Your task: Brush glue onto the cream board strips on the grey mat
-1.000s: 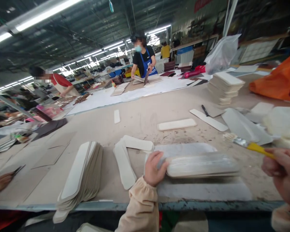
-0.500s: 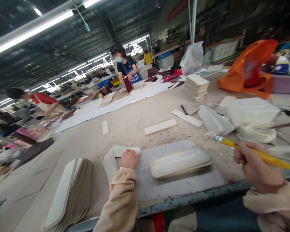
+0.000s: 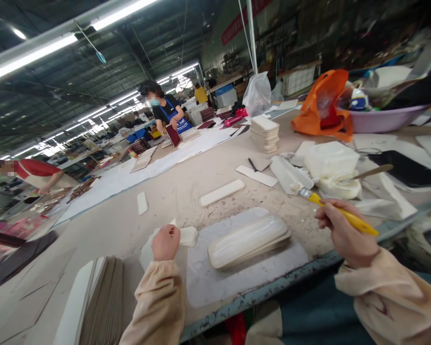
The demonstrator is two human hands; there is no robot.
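My left hand [image 3: 166, 243] is closed over white card pieces [image 3: 188, 236] left of a pale sheet; its fingertips pinch something I cannot make out, perhaps a card's edge. My right hand [image 3: 348, 230] grips a yellow-handled brush [image 3: 355, 222], its bristles pointing left above the table. On the pale sheet [image 3: 204, 287] lies a small stack of long rounded boards [image 3: 249, 239], the top one glossy and wet-looking. A fanned stack of similar boards [image 3: 96, 302] stands at the lower left.
Single strips [image 3: 222, 192] lie mid-table. Beyond are a board stack [image 3: 265, 134], an orange bag [image 3: 321, 108] and a purple basin [image 3: 388, 120]. At right are a white tub [image 3: 339, 186] with a stick and a black phone-like slab [image 3: 409, 167]. Two people work further off.
The view has turned to the right. My left hand has changed from fingers resting on the card pieces to a closed grip over them. The brush stays in my right hand.
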